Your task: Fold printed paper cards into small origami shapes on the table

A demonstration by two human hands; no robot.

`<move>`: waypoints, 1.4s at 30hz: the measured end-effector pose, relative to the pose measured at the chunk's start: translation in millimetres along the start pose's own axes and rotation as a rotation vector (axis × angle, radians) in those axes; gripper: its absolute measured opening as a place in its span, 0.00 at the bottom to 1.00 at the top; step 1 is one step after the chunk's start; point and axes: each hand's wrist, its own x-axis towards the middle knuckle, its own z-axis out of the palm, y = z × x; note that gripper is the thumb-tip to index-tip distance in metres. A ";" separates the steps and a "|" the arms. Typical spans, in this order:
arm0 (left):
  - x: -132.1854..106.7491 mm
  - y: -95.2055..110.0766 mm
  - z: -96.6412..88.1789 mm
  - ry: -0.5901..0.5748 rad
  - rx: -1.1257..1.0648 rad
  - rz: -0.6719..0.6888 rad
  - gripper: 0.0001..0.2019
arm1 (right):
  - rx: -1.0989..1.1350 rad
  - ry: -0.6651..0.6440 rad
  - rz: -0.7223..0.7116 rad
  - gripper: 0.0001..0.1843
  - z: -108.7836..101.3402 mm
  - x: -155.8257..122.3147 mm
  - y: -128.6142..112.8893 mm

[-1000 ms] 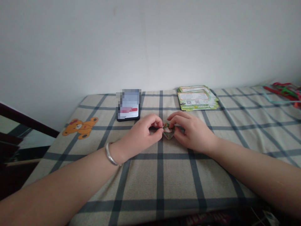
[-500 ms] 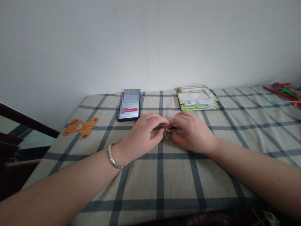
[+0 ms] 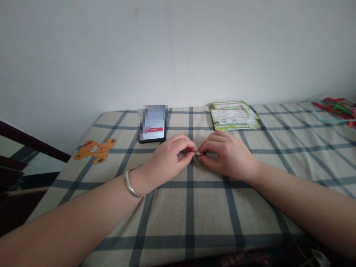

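Observation:
A small greyish piece of folded paper (image 3: pixel 197 158) lies between my hands, just over the checked cloth. My left hand (image 3: pixel 175 152), with a silver bangle (image 3: pixel 131 184) at its wrist, pinches the left edge of the paper between thumb and fingers. From the other side, my right hand (image 3: pixel 228 154) pinches its right edge. The fingertips cover much of the paper, so its full shape cannot be made out.
The checked cloth (image 3: pixel 167 222) covers the table. Beyond my left hand lies a phone (image 3: pixel 152 129); a bear cutout (image 3: pixel 96 150) is farther left. Printed green cards (image 3: pixel 233 116) lie behind my right hand. Red and green items (image 3: pixel 338 109) sit far right, by the wall (image 3: pixel 178 52).
My left fingertips have closed onto the paper, and the gap between thumb and fingers has narrowed. My right thumb has shifted slightly inward. The paper is a little more exposed.

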 end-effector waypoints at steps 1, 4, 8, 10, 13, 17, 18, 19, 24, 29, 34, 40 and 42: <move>-0.1 -0.1 0.0 -0.005 -0.001 0.002 0.07 | 0.001 -0.002 0.007 0.07 0.4 0.2 -0.3; 0.3 -0.1 0.0 -0.014 -0.003 0.011 0.07 | -0.003 -0.011 0.029 0.06 0.9 0.6 -1.2; 1.3 0.1 0.0 -0.013 -0.006 0.028 0.07 | -0.037 -0.021 0.047 0.06 -0.2 1.0 -3.2; 1.6 -0.1 0.2 -0.020 -0.013 0.036 0.07 | -0.065 -0.024 0.063 0.06 -1.4 1.0 -5.6; 1.3 -0.8 1.0 -0.039 -0.017 0.046 0.08 | -0.120 -0.026 0.082 0.06 -3.7 0.8 -10.0; 0.6 -0.7 1.9 -0.062 -0.023 0.057 0.07 | -0.144 -0.043 0.057 0.06 -5.5 0.8 -11.0; 0.5 -0.4 1.9 -0.064 -0.022 0.058 0.07 | -0.133 -0.044 0.048 0.07 -5.5 0.8 -10.0; 0.4 -0.2 1.9 -0.067 -0.020 0.058 0.07 | -0.118 -0.043 0.039 0.07 -5.2 0.8 -8.7; 0.4 0.6 1.3 -0.074 -0.022 0.054 0.07 | -0.068 -0.038 0.051 0.07 -3.0 0.5 -4.1; 0.4 1.6 1.1 -0.073 -0.022 0.060 0.07 | -0.052 -0.058 0.081 0.07 0.0 1.5 -1.8; 0.3 2.0 1.1 -0.073 -0.015 0.053 0.07 | 0.023 -0.008 0.086 0.04 5.2 2.4 2.6; 0.0 1.0 1.4 -0.075 -0.005 0.051 0.06 | 0.041 -0.013 0.096 0.04 7.3 2.9 2.1; 0.1 1.0 1.2 -0.071 0.004 0.052 0.06 | 0.023 -0.014 0.096 0.04 7.2 3.4 1.4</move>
